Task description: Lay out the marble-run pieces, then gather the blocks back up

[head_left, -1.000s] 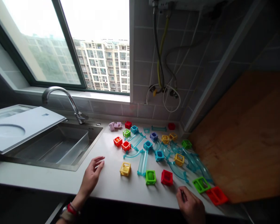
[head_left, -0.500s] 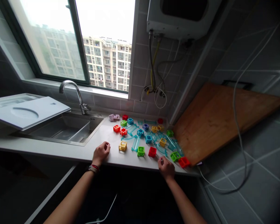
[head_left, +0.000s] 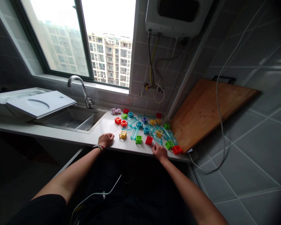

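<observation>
My left hand (head_left: 106,140) rests on the front of the white counter (head_left: 103,126), fingers curled in a loose fist with nothing showing in them. To its right stands a yellow open-sided cube block (head_left: 123,134). My right hand (head_left: 159,152) is closed too, at the counter's front edge, just right of a red cube block (head_left: 149,140); I see nothing in it. A green cube block (head_left: 139,139) sits between the hands. Right of my right hand are another green cube block (head_left: 169,145) and a red one (head_left: 177,149). Clear blue track pieces (head_left: 134,133) lie behind.
A sink (head_left: 84,123) with a faucet (head_left: 86,93) is at left, partly covered by a white lid (head_left: 41,104). A wooden board (head_left: 208,109) leans at right, near a hanging white cable (head_left: 221,118). Pale pink pieces (head_left: 115,111) lie at the back.
The camera view has shifted, so the counter sits higher in the picture. Both hands stay closed at the counter's front, the left turned more to the right. The blocks have not visibly moved.
</observation>
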`<action>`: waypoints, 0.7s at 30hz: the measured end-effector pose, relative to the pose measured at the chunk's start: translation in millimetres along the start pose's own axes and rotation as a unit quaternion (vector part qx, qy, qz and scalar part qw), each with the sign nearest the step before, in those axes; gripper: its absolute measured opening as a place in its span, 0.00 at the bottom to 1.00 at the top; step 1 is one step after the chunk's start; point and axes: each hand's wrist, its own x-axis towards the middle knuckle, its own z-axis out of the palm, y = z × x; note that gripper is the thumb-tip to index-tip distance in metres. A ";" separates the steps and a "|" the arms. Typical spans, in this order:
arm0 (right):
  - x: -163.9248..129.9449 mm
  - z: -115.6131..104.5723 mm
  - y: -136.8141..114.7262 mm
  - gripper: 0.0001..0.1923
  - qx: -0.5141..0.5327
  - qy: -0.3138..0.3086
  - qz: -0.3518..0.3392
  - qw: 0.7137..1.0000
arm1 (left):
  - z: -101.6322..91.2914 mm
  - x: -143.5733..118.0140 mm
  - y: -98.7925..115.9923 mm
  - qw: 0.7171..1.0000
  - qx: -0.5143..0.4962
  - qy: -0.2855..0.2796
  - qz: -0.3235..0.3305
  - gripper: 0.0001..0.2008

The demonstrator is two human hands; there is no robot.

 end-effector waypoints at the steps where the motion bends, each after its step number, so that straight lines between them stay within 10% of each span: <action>1: 1.0 -1.2 0.2 0.15 -0.005 -0.012 0.001 1.000 | -0.4 -1.1 1.8 1.000 0.002 -0.006 0.009 0.16; 11: 2.7 -10.4 -0.1 0.16 -0.039 -0.062 -0.004 0.997 | -15.6 -7.8 7.6 0.978 0.025 -0.101 0.182 0.16; 21: 0.7 -15.8 -3.8 0.16 -0.026 -0.067 -0.011 0.997 | -40.6 -22.0 27.1 0.869 0.061 -0.210 0.445 0.10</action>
